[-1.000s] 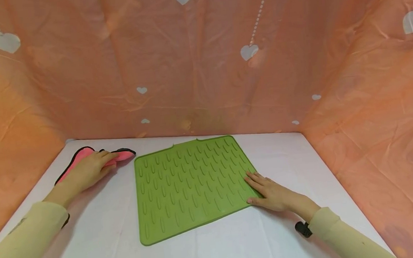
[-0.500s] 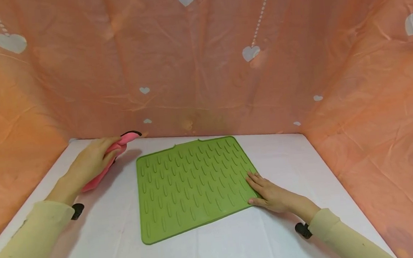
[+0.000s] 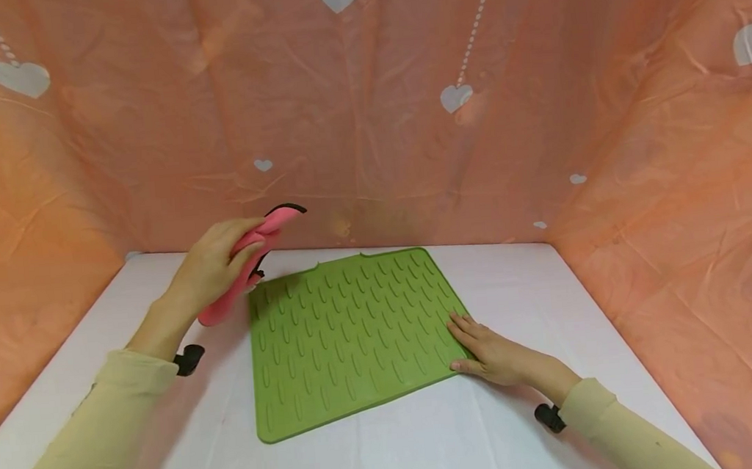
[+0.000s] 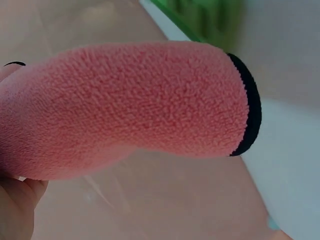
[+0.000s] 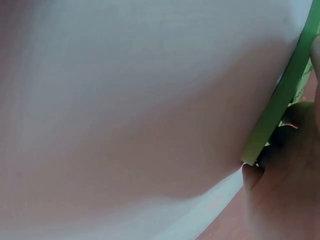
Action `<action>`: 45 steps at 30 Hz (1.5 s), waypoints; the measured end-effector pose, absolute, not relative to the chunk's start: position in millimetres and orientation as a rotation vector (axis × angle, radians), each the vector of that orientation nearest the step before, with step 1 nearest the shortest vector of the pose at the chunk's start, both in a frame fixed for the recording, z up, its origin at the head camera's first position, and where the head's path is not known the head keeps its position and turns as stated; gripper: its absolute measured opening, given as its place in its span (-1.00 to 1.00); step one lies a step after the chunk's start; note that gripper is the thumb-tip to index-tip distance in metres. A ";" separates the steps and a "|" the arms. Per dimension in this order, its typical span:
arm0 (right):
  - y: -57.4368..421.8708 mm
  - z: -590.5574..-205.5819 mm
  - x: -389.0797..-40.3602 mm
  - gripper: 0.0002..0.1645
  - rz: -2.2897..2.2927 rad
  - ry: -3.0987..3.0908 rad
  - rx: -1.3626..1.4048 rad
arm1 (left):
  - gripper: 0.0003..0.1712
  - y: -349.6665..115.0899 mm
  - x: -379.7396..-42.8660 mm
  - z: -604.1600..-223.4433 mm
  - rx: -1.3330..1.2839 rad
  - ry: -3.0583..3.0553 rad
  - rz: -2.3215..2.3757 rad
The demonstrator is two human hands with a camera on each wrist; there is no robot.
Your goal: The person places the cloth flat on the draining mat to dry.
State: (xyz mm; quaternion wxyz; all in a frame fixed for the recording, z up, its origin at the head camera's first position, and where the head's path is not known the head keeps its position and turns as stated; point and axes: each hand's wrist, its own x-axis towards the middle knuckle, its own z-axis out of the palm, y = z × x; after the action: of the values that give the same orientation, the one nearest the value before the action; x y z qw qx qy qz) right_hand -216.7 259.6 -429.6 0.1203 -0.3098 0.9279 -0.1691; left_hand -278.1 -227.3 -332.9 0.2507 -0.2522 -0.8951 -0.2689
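In the head view my left hand [image 3: 209, 266] grips a folded pink cloth with black edging [image 3: 274, 220], raised above the table by the far left corner of a green ribbed mat [image 3: 351, 339]. Close up in the left wrist view, the pink cloth [image 4: 135, 100] has a fuzzy nap and a black border at its end. My right hand [image 3: 494, 350] rests on the mat's right edge, its fingers straight on the ribs and the thumb near the front corner. Part of that hand [image 5: 285, 185] and the mat's green edge [image 5: 280, 100] show in the right wrist view.
A white cloth [image 3: 420, 452] covers the table under the mat. Orange curtain fabric [image 3: 356, 155] with white hearts encloses the back and both sides. Black wrist mounts [image 3: 190, 359] sit at the cuffs.
My left hand has lifted the pink cloth off the table at the far left and carried it right, toward the mat. The right hand and the mat stay put.
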 end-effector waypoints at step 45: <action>261.7 -431.5 -217.5 -0.04 -0.486 2.727 -0.899 | -0.38 -80.0 -223.3 -419.7 -1.565 -2.731 0.088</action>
State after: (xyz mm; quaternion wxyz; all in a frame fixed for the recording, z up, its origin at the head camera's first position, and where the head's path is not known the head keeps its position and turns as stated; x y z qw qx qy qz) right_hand -217.5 261.7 -431.5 0.1146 -0.3066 0.9303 -0.1657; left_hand -223.3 -80.0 -419.7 -0.0036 -0.4969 -0.8674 0.0279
